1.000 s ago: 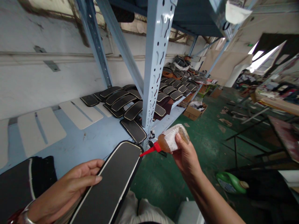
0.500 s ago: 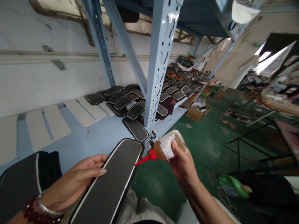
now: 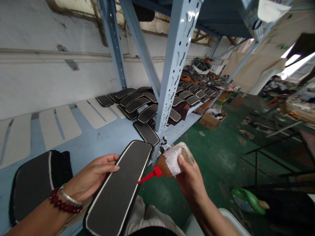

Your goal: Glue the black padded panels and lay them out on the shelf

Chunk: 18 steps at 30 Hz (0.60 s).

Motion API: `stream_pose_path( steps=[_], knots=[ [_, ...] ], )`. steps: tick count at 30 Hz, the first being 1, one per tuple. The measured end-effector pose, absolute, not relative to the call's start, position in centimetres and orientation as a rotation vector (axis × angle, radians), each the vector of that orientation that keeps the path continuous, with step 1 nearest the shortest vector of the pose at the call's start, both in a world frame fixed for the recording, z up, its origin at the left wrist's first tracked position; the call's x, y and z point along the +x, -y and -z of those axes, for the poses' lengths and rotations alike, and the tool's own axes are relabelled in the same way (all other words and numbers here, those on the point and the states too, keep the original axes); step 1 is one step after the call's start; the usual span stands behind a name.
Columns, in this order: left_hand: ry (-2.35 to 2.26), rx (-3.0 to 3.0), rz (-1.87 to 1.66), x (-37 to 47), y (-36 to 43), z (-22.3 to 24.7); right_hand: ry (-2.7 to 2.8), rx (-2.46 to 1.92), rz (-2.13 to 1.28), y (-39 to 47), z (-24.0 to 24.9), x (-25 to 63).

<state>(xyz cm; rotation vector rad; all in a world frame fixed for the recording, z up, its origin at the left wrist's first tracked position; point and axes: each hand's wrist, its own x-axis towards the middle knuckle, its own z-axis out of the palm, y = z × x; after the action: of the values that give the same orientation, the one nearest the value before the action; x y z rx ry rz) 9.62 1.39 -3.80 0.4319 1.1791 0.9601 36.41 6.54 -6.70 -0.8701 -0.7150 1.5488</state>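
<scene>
My left hand (image 3: 98, 173) grips the left edge of a long dark grey panel (image 3: 120, 186), thumb on its face. The panel has rounded corners, a black border and a pale line running just inside the edge. In my right hand (image 3: 190, 177) is a glue bottle (image 3: 173, 160) with amber liquid, a torn white label and a red nozzle (image 3: 149, 175). Tilted down to the left, the nozzle's tip meets the pale line along the panel's right edge. At the lower left, a similar dark panel (image 3: 31, 186) lies on the blue shelf (image 3: 108, 134).
Several finished-looking dark panels (image 3: 137, 105) overlap along the shelf behind a blue steel post (image 3: 172, 65). White flat pieces (image 3: 59, 126) lie at the left. A cardboard box (image 3: 213, 118) and a green jug (image 3: 248, 200) stand on the green floor (image 3: 214, 157).
The nozzle tip has moved down along the panel's right edge, toward me. My view has shifted slightly left, and both hands keep their holds.
</scene>
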Motion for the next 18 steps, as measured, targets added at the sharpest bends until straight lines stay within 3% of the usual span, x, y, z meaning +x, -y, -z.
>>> stream_pose_path(
  steps=[18],
  knots=[
    [-1.319, 0.387, -1.137, 9.1, -2.1, 4.5, 0.771, -0.775, -1.608, -3.7, 6.3, 35.6]
  ],
)
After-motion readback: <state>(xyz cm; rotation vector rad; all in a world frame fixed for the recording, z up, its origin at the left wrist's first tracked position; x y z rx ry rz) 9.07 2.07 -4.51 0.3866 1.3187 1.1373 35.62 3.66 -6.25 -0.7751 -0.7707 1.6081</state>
